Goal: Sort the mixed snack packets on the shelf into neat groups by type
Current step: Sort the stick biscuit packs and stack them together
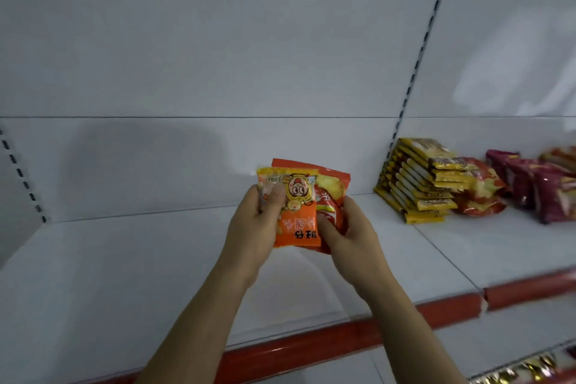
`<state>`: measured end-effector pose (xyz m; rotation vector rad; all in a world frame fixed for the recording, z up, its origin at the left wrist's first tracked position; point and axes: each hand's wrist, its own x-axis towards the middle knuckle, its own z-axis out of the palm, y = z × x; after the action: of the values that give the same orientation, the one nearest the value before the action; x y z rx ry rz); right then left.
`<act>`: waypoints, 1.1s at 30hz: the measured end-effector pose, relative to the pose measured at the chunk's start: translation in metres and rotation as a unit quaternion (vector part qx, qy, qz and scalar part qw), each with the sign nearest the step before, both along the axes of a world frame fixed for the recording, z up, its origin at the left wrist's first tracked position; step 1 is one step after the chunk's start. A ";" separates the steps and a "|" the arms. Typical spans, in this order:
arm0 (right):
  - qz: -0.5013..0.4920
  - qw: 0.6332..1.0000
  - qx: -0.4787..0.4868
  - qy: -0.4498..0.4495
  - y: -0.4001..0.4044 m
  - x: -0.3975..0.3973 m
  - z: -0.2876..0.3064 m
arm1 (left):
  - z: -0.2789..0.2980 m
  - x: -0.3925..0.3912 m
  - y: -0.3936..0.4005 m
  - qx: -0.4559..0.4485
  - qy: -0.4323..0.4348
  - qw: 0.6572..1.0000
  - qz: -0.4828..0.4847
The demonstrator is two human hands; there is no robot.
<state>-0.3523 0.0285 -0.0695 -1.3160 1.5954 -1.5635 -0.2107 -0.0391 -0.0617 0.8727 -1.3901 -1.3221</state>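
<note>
Both my hands hold snack packets up above the white shelf (124, 259). My left hand (255, 227) grips an orange and yellow packet (296, 215) with a cartoon face, thumb across its front. Behind it is a red chip packet (330, 193), which my right hand (346, 234) grips from the right side. The two packets overlap, upside down to my view. On the shelf to the right stands a neat stack of yellow packets (417, 184), then red chip packets (483, 193) and dark red packets (542, 190).
The shelf has a red front strip (311, 346) and a white back panel with slotted uprights (414, 72). Wide bare shelf surface lies left of my hands. A lower shelf with shiny packets (523, 368) shows at the bottom right.
</note>
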 end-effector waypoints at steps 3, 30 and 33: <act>-0.057 0.998 -0.020 -0.013 0.031 -0.032 -0.002 | 0.004 -0.045 0.021 -0.022 -0.006 1.000 -0.019; -0.191 0.966 -0.032 0.170 0.098 -0.404 0.052 | 0.018 -0.360 0.122 -0.002 -0.003 0.995 0.100; -0.167 0.963 -0.010 0.210 0.052 -0.416 0.060 | 0.023 -0.367 0.109 -0.015 -0.012 0.994 0.111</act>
<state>-0.7688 0.0801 -0.0098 -1.5263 2.1602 -1.5611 -0.5777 0.0703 -0.0391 0.9957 -1.2876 -1.1228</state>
